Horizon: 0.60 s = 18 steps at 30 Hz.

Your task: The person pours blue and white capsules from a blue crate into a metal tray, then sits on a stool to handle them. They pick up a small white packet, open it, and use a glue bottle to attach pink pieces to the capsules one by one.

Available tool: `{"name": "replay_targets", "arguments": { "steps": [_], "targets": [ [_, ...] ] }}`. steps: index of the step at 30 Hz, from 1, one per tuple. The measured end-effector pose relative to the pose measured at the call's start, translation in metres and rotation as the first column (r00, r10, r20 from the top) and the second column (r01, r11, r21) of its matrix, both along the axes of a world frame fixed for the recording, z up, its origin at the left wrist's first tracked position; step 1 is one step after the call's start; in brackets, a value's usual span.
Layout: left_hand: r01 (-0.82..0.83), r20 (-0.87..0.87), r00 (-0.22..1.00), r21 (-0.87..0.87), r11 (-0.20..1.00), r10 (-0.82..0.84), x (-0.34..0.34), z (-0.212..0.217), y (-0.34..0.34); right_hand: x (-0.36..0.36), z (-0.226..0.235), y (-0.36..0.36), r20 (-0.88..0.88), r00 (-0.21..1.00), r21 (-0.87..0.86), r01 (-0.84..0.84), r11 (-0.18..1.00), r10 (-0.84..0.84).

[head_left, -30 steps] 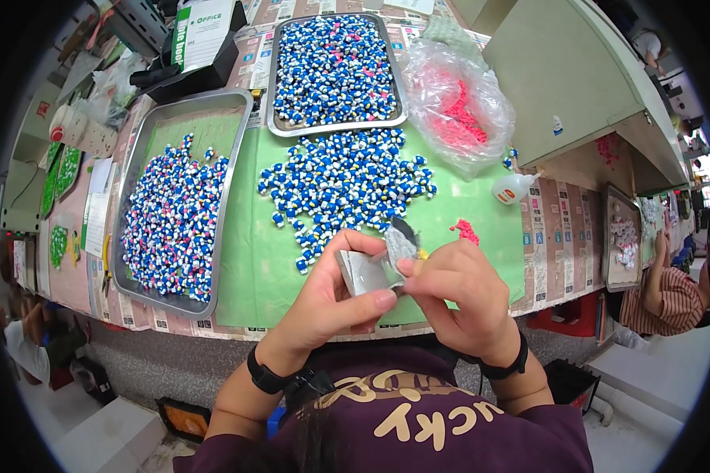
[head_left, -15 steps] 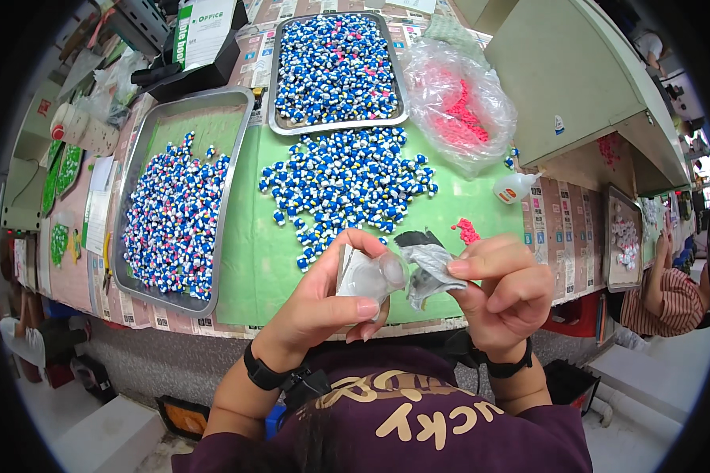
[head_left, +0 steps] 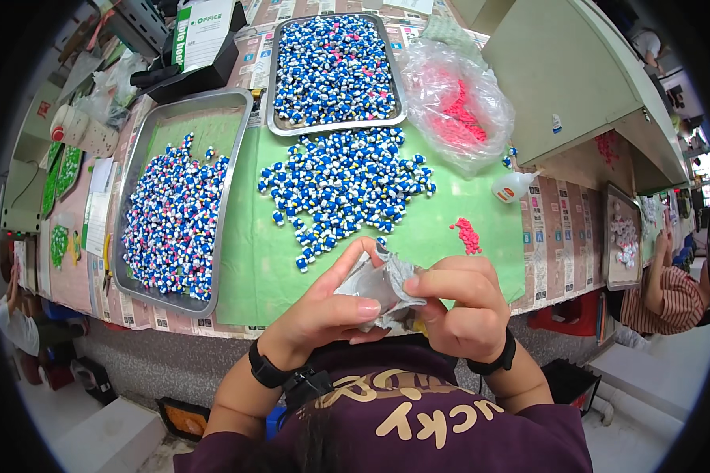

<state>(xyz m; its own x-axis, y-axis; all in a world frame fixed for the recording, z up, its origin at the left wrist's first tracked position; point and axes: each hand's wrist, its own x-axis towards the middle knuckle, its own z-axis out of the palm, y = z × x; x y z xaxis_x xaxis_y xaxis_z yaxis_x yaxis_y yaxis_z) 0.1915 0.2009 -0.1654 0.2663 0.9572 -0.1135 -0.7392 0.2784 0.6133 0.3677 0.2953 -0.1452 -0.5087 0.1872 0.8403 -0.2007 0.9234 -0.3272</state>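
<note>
My left hand (head_left: 323, 310) is wrapped around a small clear plastic bottle (head_left: 358, 285), held just in front of my chest at the table's near edge. A crumpled grey cloth (head_left: 397, 285) lies against the bottle's top and hides it. My right hand (head_left: 465, 306) pinches that cloth between thumb and fingers, close beside my left fingertips. Beyond my hands, a loose pile of small blue-and-white pieces (head_left: 347, 189) is spread on the green mat (head_left: 248, 260). A few small pink pieces (head_left: 466, 236) lie just past my right hand.
Metal trays of blue-and-white pieces stand at the left (head_left: 241, 150) and the back (head_left: 273, 79). A clear bag (head_left: 489, 94) holds pink pieces. A white squeeze bottle (head_left: 513, 187) lies near a grey cabinet (head_left: 568, 71). Other people work at both sides.
My right hand has moved left and brought the cloth onto the bottle's top, which showed bare before. My left hand keeps its hold on the bottle.
</note>
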Motion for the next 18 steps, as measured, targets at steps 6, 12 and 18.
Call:
{"name": "replay_targets", "arguments": {
  "steps": [6, 12, 18],
  "targets": [
    [0.086, 0.207, 0.974, 0.052, 0.995, -0.095, -0.002, -0.008, 0.002, 0.004, -0.004, 0.001, -0.005, 1.0, -0.098, -0.029, 0.995, 0.028],
    [0.118, 0.168, 0.976, 0.11, 0.987, -0.135, -0.01, -0.006, 0.006, 0.013, 0.004, 0.002, -0.027, 0.997, -0.209, -0.072, 0.975, 0.067],
    [-0.069, -0.086, 0.994, -0.036, 0.997, 0.065, -0.001, 0.007, -0.006, 0.006, 0.014, 0.003, 0.124, 0.989, -0.069, -0.075, 0.995, 0.083]
  ]
}}
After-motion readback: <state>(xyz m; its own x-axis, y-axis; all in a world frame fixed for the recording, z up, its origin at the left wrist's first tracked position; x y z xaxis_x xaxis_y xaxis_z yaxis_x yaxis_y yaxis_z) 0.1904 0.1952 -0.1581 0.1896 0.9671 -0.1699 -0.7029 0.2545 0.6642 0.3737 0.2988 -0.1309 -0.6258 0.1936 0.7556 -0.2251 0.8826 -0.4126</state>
